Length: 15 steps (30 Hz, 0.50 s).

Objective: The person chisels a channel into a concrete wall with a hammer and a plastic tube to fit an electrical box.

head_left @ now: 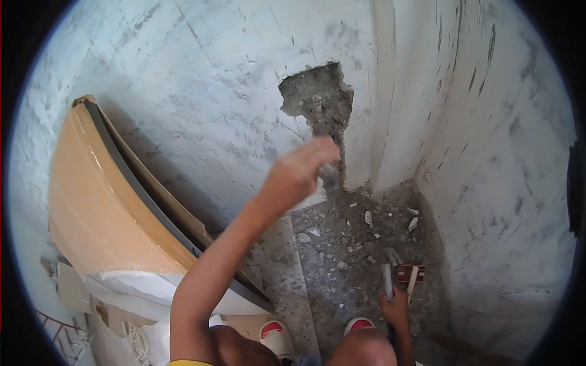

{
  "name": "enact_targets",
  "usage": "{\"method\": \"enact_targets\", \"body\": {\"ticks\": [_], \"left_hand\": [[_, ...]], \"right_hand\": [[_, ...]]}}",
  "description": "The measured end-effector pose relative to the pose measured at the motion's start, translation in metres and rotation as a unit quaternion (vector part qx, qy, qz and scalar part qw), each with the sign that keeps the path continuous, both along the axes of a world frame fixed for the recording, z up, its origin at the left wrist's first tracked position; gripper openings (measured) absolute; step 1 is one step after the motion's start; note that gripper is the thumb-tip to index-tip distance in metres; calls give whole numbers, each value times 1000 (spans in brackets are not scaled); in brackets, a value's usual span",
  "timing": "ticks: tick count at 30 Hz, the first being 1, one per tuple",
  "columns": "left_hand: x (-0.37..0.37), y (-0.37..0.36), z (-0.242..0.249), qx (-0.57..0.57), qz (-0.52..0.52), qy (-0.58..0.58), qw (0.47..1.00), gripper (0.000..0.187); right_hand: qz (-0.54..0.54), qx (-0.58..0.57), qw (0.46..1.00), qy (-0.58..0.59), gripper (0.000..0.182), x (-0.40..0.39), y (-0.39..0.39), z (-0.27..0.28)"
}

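Note:
My left hand (299, 171) is raised at the lower part of a rough, broken-out patch (323, 97) in the white wall. Its fingers are curled round something greyish that is too blurred to name. Low on the right, over the rubble-strewn floor, my right hand (395, 305) is closed round a light grey, bar-like tool (388, 282). Close beside that hand are a dark red block (403, 273) and a pale wooden stick (413, 283); how they join, I cannot tell.
Broken plaster (368, 218) and grit cover the corner floor. A large curved cardboard-covered panel (116, 201) leans at the left, with a coiled white cord (137, 344) below it. My shoes (276, 338) stand at the bottom centre.

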<state>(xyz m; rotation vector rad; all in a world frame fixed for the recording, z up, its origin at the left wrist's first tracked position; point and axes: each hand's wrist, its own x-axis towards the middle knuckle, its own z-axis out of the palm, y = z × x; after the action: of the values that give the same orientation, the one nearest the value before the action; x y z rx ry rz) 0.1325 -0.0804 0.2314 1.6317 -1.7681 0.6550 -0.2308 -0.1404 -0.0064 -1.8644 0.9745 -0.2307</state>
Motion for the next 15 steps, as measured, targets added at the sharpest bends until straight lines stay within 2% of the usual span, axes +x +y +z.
{"method": "enact_targets", "body": {"ticks": [4,6,7,9,10,12,13,14,15], "left_hand": [[23,-14,45,-89,29,-39,995,40],[35,-19,44,-83,55,-68,993,37],[38,-22,40,-95,55,-64,992,37],[41,-32,35,-145,62,-49,986,37],[41,-36,33,-157,59,-42,985,37],[41,-43,32,-221,81,23,972,38],[39,-44,37,-229,76,32,970,38],[38,-46,45,-237,73,91,964,38],[39,-47,52,-242,67,149,956,37]], "right_hand": [[30,-80,996,-35,22,15,-13,41],[22,-114,988,-104,23,25,-19,58],[22,-127,987,-100,23,28,-21,64],[11,-69,993,-90,28,33,-28,77],[9,-81,993,-84,28,38,-24,99],[-11,-38,987,-159,34,50,-12,150],[-9,-65,982,-178,38,52,-8,165],[-14,-76,982,-172,38,55,-11,173],[-8,-160,969,-189,39,54,-17,178]]}}
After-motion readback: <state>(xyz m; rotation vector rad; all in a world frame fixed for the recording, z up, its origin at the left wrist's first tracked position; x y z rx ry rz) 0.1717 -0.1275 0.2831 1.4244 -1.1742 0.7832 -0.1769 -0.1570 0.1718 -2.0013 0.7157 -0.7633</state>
